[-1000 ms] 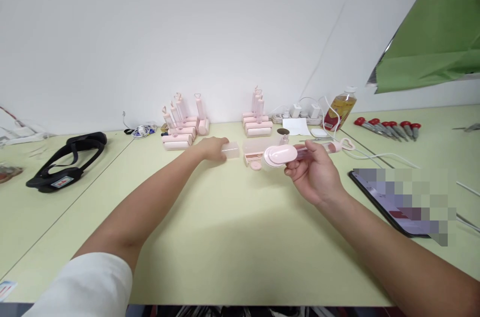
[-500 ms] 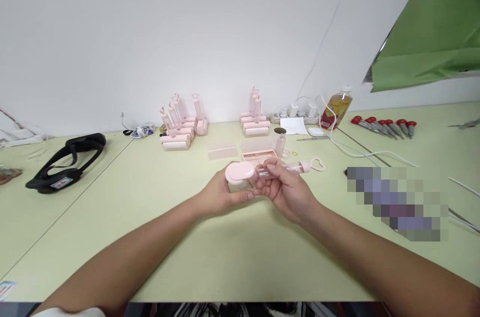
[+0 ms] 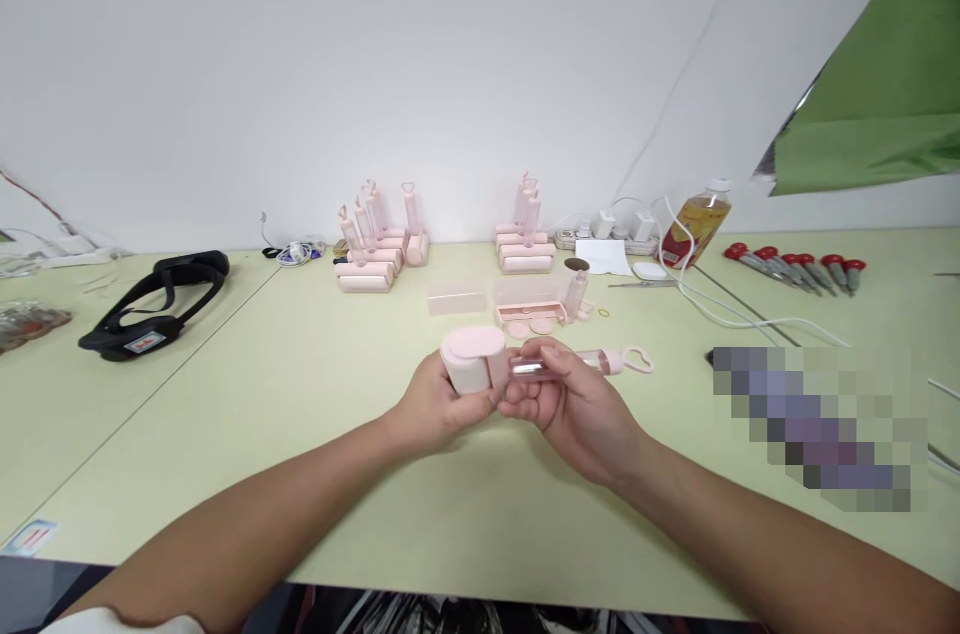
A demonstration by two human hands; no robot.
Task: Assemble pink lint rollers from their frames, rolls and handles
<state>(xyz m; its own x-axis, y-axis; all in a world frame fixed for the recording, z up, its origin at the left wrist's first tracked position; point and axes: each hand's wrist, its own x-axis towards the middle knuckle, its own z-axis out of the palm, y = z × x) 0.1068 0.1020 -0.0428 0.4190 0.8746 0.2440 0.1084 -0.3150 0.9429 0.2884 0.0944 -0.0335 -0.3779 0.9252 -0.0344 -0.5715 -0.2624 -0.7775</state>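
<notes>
- A pale green table [image 3: 300,394] is stretching out under a plain white wall [image 3: 375,64], with a green cloth [image 3: 877,114] hanging in at the top right
- Centre of the table, just above the surface – both hands are meeting around one small pink piece of work
- The left hand [image 3: 431,406] is wrapping its fingers around a pink capsule-shaped head [image 3: 472,359], clenched on it from below and behind
- The right hand [image 3: 577,409] is pinching a clear handle [image 3: 592,362] near the end that is butting against the head; the heart-shaped end is pointing away to the right
- Head and handle are touching – whether the handle is seated fully home, I cannot tell, as fingers are covering the joint
- Judging by the layout, this piece is sitting mid-assembly: two parts together in the hands, other parts lying loose
- Just beyond the hands, a clear cover [image 3: 457,299] and an open pink tray [image 3: 532,314] with round discs are lying unattached
- Against the wall, two pink stacks [image 3: 375,254] of similar pieces are standing, handles upright, looking complete
- Off to the sides: a black headset [image 3: 154,304] far left, red-handled screwdrivers [image 3: 802,269] and a bottle [image 3: 697,219] far right, all well apart from the hands
</notes>
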